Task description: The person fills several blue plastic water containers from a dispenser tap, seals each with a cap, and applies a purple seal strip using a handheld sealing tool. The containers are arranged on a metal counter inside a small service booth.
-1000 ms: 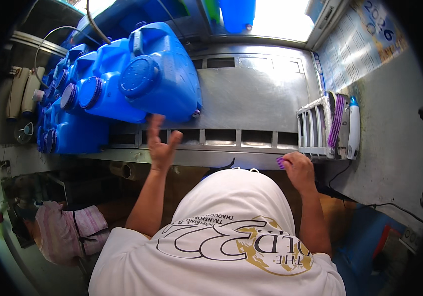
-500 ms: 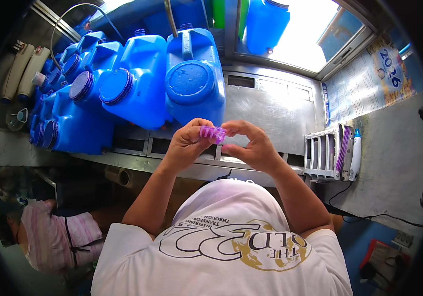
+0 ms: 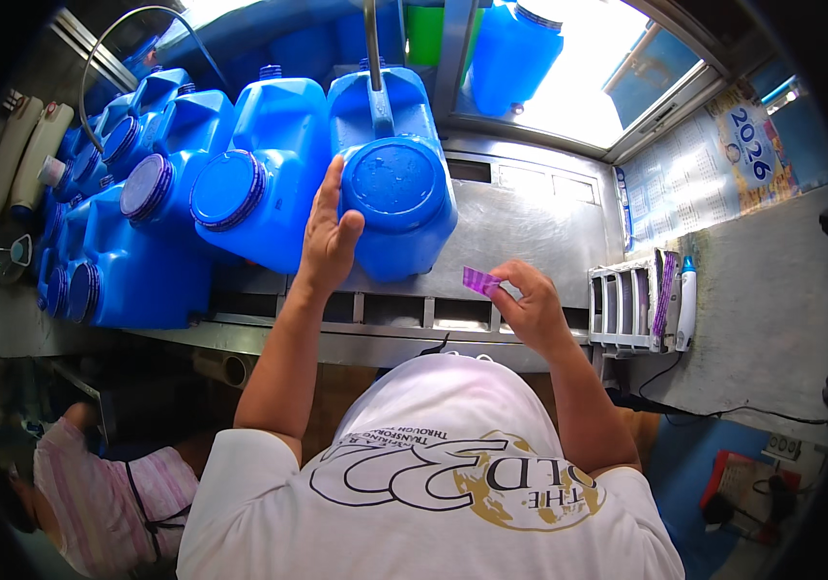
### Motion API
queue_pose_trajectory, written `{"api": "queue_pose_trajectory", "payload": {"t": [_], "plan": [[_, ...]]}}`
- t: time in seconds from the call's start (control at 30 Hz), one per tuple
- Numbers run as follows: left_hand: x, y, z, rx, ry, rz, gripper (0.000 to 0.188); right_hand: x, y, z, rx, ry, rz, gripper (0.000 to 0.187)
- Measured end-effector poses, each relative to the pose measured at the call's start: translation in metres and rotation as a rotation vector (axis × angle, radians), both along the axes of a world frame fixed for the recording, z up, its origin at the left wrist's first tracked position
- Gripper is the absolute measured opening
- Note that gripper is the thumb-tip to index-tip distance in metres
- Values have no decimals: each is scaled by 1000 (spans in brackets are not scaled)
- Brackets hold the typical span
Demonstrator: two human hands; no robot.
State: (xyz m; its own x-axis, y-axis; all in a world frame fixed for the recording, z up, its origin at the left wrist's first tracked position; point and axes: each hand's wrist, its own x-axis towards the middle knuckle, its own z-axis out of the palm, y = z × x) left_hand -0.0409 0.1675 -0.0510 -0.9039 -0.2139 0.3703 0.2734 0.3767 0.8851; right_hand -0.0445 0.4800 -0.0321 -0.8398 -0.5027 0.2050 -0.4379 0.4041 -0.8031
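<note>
My left hand (image 3: 330,237), its fingers stretched out, rests against the left side of a blue plastic water jug (image 3: 412,242). This jug stands at the right end of the row, with its wide round blue cap (image 3: 392,186) facing me and water drops on it. Between thumb and fingertips, my right hand (image 3: 534,307) pinches a purple see-through plastic strip (image 3: 479,281), apart from the jug and above the front of the metal counter (image 3: 530,227).
More blue jugs (image 3: 254,184) crowd the left. A metal pipe (image 3: 372,43) hangs above the right-end jug. At the right are a white rack (image 3: 622,304) holding purple strips and a white blue-tipped tool (image 3: 687,304). Another person (image 3: 114,483) is at lower left.
My hands have come apart. The left one left the purple strip and moved up to the jug's side; the right one moved right and down, keeping the strip.
</note>
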Motion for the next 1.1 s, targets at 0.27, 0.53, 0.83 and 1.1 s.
{"api": "queue_pose_trajectory", "payload": {"t": [0.27, 0.53, 0.83, 1.1], "plan": [[59, 4, 1, -234, 117, 72, 99, 9, 7, -7, 7, -71, -35, 10], [61, 48, 26, 2, 120, -324, 77, 12, -49, 32, -208, -101, 155, 10], [46, -8, 32, 777, -241, -436, 62, -24, -57, 51, 69, 123, -136, 7], [-13, -28, 44, -16, -70, 32, 51, -65, -84, 53, 332, 434, -260, 10]]}}
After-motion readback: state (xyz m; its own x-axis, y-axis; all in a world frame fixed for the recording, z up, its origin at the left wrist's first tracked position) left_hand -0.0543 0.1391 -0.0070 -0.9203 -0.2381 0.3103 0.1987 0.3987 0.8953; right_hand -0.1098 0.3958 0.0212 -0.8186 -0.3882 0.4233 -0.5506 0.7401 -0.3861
